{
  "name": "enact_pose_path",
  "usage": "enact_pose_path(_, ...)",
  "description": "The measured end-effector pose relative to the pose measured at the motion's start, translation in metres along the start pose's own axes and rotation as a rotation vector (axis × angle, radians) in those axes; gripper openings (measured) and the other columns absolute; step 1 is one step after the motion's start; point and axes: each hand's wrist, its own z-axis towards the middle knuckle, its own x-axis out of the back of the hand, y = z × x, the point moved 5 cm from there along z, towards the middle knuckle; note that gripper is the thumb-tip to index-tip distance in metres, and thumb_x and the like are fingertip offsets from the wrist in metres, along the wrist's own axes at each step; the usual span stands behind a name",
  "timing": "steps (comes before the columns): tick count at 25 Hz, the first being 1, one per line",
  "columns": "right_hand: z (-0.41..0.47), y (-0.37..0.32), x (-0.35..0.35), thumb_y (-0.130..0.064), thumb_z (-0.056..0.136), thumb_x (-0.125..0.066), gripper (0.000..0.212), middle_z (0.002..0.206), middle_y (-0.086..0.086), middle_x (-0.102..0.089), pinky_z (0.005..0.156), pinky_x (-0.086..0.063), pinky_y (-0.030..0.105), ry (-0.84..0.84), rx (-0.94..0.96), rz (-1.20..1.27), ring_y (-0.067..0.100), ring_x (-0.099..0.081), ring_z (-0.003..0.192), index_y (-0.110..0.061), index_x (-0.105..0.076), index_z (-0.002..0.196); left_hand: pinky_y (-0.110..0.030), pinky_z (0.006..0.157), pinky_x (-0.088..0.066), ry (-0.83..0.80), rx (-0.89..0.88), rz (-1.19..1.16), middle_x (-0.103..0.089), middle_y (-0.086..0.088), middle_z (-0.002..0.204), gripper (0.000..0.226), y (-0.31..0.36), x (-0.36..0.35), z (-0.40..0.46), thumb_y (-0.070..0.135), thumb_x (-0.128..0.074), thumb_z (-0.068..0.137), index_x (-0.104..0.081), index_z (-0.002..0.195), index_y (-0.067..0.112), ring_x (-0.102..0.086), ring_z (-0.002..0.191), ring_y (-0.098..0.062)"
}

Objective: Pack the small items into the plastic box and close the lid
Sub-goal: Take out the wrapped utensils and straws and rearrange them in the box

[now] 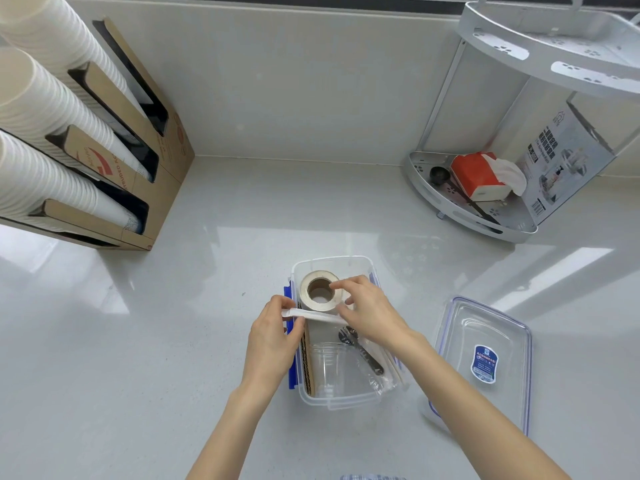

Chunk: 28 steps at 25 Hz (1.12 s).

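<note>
A clear plastic box (pixel 332 400) with blue side latches sits open on the counter, near me. Inside it stand a roll of tape (pixel 317 289) at the far end, a clear plastic cup (pixel 329 368) lying on its side, a dark fork (pixel 360 348) in a wrapper and a strip of brown cardboard (pixel 307 365) along the left wall. My left hand (pixel 273 344) and my right hand (pixel 370 313) both pinch a thin white paper-wrapped stick (pixel 315 316), held crosswise over the box. The clear lid (pixel 485 358), with a blue label, lies upside down to the right of the box.
A cardboard dispenser (pixel 152 161) holding stacks of white paper cups (pixel 41 109) stands at the back left. A white two-tier corner rack (pixel 485 202) at the back right carries a red tissue box (pixel 478 174), a black scoop and a printed carton.
</note>
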Motion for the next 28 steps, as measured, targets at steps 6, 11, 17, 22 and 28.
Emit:
enact_pose_path(6, -0.023, 0.009, 0.031, -0.019, 0.088, -0.048, 0.036, 0.121, 0.011, -0.055, 0.094, -0.041, 0.03, 0.046, -0.034, -0.007, 0.019, -0.055, 0.107, -0.016, -0.051, 0.123, -0.011, 0.068, -0.03, -0.004, -0.136, 0.049, -0.048, 0.007, 0.089, 0.012, 0.015, 0.002, 0.001, 0.01, -0.058, 0.082, -0.05, 0.085, 0.019, -0.044, 0.086, -0.012)
enact_pose_path(11, -0.047, 0.0, 0.001, -0.022, 0.09, -0.045, 0.038, 0.124, 0.022, -0.048, 0.09, -0.039, 0.036, -0.181, -0.132, -0.268, 0.035, -0.046, 0.114, 0.002, -0.041, 0.119, 0.002, 0.061, -0.039, 0.029, -0.119, -0.168, -0.055, 0.021, 0.082, 0.026, 0.033, 0.013, -0.004, 0.009, -0.056, 0.082, -0.049, 0.078, 0.034, -0.055, 0.076, 0.001)
enact_pose_path(17, -0.034, 0.001, -0.039, 0.006, 0.087, -0.04, 0.062, 0.14, 0.037, -0.024, 0.104, -0.036, 0.044, -0.258, -0.331, -0.478, 0.045, -0.03, 0.129, 0.019, -0.001, 0.134, 0.0, 0.058, -0.043, 0.075, -0.078, -0.327, -0.059, 0.017, 0.08, 0.026, 0.04, 0.03, -0.004, 0.013, -0.057, 0.082, -0.051, 0.077, 0.038, -0.058, 0.069, 0.01)
enact_pose_path(22, -0.021, 0.012, -0.046, 0.003, 0.086, -0.047, 0.073, 0.138, 0.033, -0.024, 0.098, -0.042, 0.039, -0.172, -0.39, -0.454, 0.04, -0.039, 0.124, 0.015, 0.005, 0.135, 0.001, 0.057, -0.042, 0.051, -0.078, -0.344, -0.059, 0.019, 0.082, 0.026, 0.038, 0.03, -0.008, 0.013, -0.058, 0.083, -0.051, 0.077, 0.038, -0.056, 0.068, 0.016)
enact_pose_path(28, -0.017, 0.016, -0.044, 0.005, 0.086, -0.043, 0.065, 0.135, 0.027, -0.033, 0.091, -0.044, 0.04, -0.098, -0.35, -0.344, 0.039, -0.046, 0.119, 0.011, -0.003, 0.137, 0.0, 0.058, -0.043, 0.051, -0.076, -0.361, -0.059, 0.021, 0.083, 0.025, 0.035, 0.031, -0.008, 0.013, -0.057, 0.083, -0.052, 0.078, 0.037, -0.056, 0.069, 0.016)
